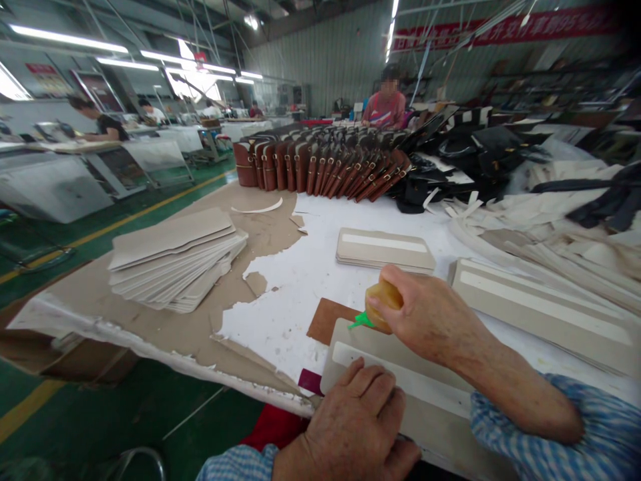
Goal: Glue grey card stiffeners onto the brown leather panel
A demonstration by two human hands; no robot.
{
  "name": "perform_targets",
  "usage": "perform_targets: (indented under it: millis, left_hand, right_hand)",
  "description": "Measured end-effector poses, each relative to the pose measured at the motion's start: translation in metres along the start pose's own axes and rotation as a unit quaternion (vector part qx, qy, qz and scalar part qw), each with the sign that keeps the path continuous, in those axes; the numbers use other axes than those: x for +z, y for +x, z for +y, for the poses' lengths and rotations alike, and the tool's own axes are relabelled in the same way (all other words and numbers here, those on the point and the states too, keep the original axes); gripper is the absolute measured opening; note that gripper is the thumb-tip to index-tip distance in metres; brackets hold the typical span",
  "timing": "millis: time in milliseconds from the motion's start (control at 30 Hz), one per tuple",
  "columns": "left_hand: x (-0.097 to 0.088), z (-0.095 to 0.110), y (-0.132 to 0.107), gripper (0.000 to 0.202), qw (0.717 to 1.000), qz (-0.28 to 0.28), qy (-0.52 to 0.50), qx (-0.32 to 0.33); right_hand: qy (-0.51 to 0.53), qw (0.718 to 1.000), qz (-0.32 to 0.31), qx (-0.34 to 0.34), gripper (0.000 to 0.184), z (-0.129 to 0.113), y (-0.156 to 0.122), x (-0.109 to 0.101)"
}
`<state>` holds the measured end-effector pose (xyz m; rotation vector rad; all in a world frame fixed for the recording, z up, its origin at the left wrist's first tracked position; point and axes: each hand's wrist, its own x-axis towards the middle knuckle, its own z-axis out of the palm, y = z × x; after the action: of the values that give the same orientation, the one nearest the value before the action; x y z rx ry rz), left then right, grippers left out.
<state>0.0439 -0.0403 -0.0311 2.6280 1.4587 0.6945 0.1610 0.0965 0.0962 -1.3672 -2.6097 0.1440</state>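
Observation:
My right hand (425,314) is closed around a yellowish squeeze bottle (383,304) with a green nozzle (360,321). The nozzle points left, its tip close to the far left corner of a long beige panel (441,401). A pale strip (431,379) runs lengthwise on that panel. My left hand (355,414) rests on the panel's near left part, fingers laid over the strip and its thumb at the near edge. Partly beneath the panel lies a brown piece (328,319), and a dark red piece (310,381) sticks out at its left end.
Fanned beige panels (170,257) lie at left. Stacked panels with pale strips lie ahead (385,248) and at right (541,304). Brown bags (320,164) stand in rows at the back, beside black pieces (465,153) and pale scraps. A person (385,107) is beyond the table.

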Motion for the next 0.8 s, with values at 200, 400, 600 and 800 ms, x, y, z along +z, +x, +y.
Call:
perform_targets:
  millis: [200, 400, 600, 800]
  left_hand:
    - [-0.001, 0.0, -0.001, 0.045, 1.0, 0.004, -0.008, 0.002]
    - [-0.005, 0.003, -0.001, 0.042, 1.0, 0.009, 0.003, -0.002]
    - [-0.007, 0.003, 0.0, 0.041, 1.0, 0.029, -0.002, 0.002]
    - [-0.008, 0.005, -0.001, 0.041, 0.999, 0.045, -0.015, -0.002]
  right_hand:
    - [-0.02, 0.999, -0.025, 0.037, 0.018, 0.012, -0.006, -0.006]
    - [-0.016, 0.997, -0.041, 0.059, 0.016, 0.017, -0.009, -0.01]
    - [-0.016, 0.997, -0.023, 0.07, 0.02, 0.029, -0.014, -0.01]
    - [-0.025, 0.996, -0.013, 0.085, 0.021, 0.044, -0.021, -0.01]
